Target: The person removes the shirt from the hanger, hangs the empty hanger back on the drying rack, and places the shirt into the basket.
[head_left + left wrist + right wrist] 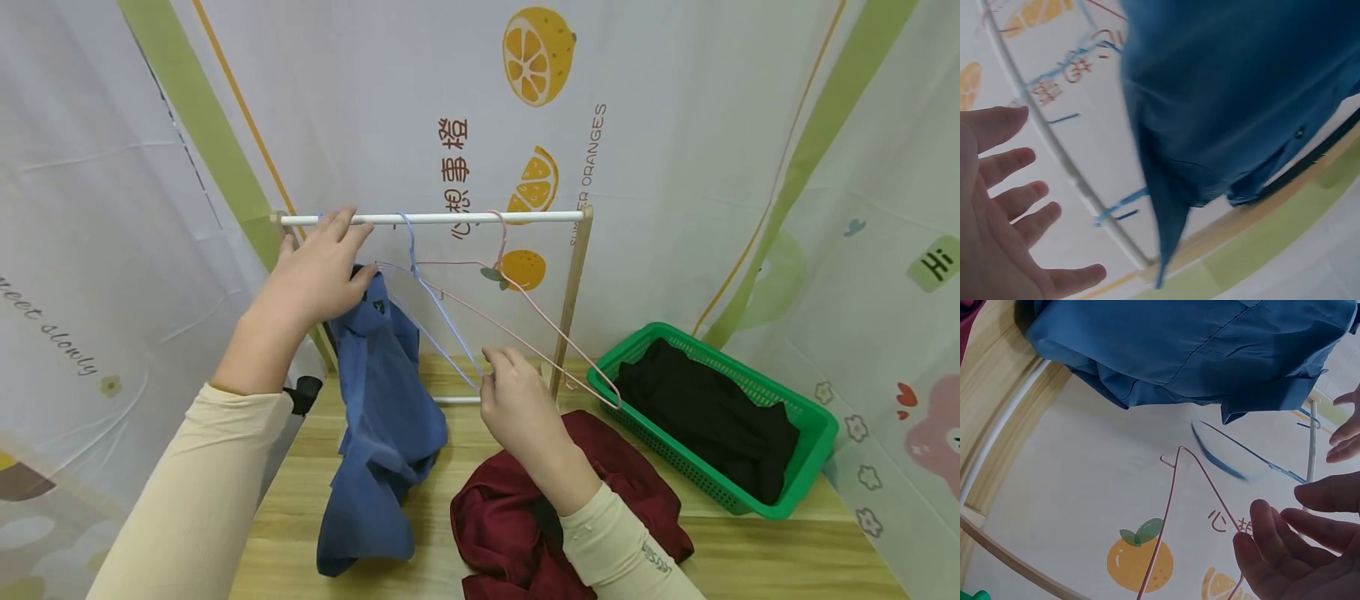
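Observation:
My left hand [322,267] is at the left part of the white rail [450,218], fingers spread, beside the top of a hanging blue garment [382,400]. In the left wrist view those fingers [1019,203] are spread and hold nothing. My right hand [528,408] is by the lower corner of a bare blue hanger [412,250] on the rail. The right wrist view has its loosely bent fingers [1272,544] apart from the blue hanger [1222,464], with nothing between them. A bare pink hanger [503,242] hangs to the right.
A dark red garment [502,508] lies crumpled on the wooden table [292,517], below my right forearm. On the right, a green basket [813,467] holds black cloth [712,425]. The rack's wooden post [573,292] stands behind the pink hanger. A printed curtain [660,150] is behind.

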A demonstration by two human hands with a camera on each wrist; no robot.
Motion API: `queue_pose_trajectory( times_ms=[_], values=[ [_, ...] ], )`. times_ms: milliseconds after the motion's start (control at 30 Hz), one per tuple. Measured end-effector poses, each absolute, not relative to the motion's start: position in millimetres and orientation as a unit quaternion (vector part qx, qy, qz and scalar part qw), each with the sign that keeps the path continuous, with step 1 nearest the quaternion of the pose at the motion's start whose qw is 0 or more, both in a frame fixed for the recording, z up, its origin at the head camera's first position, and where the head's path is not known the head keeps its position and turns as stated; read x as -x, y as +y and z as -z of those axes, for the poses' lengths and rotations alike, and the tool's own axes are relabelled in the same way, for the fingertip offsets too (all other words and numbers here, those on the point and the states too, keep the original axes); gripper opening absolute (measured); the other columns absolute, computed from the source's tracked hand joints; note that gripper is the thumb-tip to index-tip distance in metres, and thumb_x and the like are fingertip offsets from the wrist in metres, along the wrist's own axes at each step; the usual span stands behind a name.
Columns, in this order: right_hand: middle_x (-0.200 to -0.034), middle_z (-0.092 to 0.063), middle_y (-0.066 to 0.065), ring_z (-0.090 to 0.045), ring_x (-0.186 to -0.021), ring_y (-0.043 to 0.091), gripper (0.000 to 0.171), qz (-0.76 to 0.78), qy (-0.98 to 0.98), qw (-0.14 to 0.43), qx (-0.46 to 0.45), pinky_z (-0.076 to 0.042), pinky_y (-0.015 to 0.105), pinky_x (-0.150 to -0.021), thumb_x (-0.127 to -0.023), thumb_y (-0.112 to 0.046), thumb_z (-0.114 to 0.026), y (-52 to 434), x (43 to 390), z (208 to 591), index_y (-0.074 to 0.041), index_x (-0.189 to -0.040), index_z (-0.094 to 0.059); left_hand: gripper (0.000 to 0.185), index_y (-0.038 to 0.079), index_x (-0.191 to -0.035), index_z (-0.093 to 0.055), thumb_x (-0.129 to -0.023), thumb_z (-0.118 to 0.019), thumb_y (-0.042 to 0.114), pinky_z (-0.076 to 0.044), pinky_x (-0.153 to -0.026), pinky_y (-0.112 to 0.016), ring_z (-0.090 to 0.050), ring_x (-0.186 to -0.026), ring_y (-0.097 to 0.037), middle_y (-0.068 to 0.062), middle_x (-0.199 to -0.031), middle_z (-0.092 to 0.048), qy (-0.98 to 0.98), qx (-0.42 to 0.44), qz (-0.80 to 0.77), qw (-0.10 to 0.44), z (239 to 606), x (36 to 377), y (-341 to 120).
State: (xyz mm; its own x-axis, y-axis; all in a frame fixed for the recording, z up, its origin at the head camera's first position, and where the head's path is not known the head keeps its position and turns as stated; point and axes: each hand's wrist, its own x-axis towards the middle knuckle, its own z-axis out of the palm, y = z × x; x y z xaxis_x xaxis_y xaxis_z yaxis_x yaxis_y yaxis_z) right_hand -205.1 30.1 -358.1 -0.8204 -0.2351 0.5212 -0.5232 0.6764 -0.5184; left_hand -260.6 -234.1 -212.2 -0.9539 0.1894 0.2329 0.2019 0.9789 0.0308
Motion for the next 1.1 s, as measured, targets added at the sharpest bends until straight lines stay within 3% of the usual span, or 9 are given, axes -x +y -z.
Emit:
queue_pose_trajectory(
  times_ms=[167, 533, 867, 1100],
  values=[
    [-0.131, -0.069, 0.019, -0.075, -0.105, 0.029, 0.035, -0.339, -0.895, 0.198, -0.21, -0.064, 0.042, -0.086, -0.1, -0.002, -0.066, 31.0, 204.8, 357.3, 0.005, -0.135, -0.067, 0.061, 0.01, -0.167, -0.033, -0.112, -0.048, 0.033, -0.012, -0.12, -0.085, -0.012, -0.166, -0.043, -0.02, -0.179, -0.014, -0.991, 0.098, 0.01, 0.086, 212.3, 239.4, -219.2],
    [-0.134, -0.068, 0.017, -0.072, -0.119, 0.033, 0.037, -0.345, -0.898, 0.184, -0.202, -0.062, 0.046, -0.095, -0.101, -0.005, -0.068, 34.8, 203.8, 353.9, 0.003, -0.136, -0.066, 0.057, 0.012, -0.163, -0.044, -0.111, -0.054, 0.035, -0.021, -0.122, -0.081, -0.026, -0.163, -0.042, -0.02, -0.175, -0.029, -0.991, 0.11, -0.004, 0.072, 241.8, 193.0, -181.8],
    [-0.133, -0.069, 0.017, -0.069, -0.125, 0.033, 0.036, -0.353, -0.892, 0.194, -0.206, -0.059, 0.048, -0.102, -0.1, -0.008, -0.069, 41.5, 201.6, 354.7, 0.002, -0.135, -0.068, 0.054, 0.012, -0.155, -0.055, -0.107, -0.063, 0.035, -0.031, -0.12, -0.077, -0.039, -0.157, -0.042, -0.018, -0.169, -0.041, -0.983, 0.134, 0.028, 0.12, 270.1, 158.4, -159.1],
    [-0.143, -0.064, 0.019, -0.06, -0.138, 0.038, 0.046, -0.353, -0.893, 0.187, -0.205, -0.053, 0.055, -0.112, -0.104, -0.017, -0.069, 55.2, 194.2, 369.4, 0.001, -0.145, -0.059, 0.052, 0.008, -0.149, -0.061, -0.105, -0.068, 0.035, -0.043, -0.117, -0.068, -0.048, -0.152, -0.041, -0.02, -0.164, -0.048, -0.974, 0.161, 0.07, 0.14, 293.4, 141.4, -148.1]
  ],
)
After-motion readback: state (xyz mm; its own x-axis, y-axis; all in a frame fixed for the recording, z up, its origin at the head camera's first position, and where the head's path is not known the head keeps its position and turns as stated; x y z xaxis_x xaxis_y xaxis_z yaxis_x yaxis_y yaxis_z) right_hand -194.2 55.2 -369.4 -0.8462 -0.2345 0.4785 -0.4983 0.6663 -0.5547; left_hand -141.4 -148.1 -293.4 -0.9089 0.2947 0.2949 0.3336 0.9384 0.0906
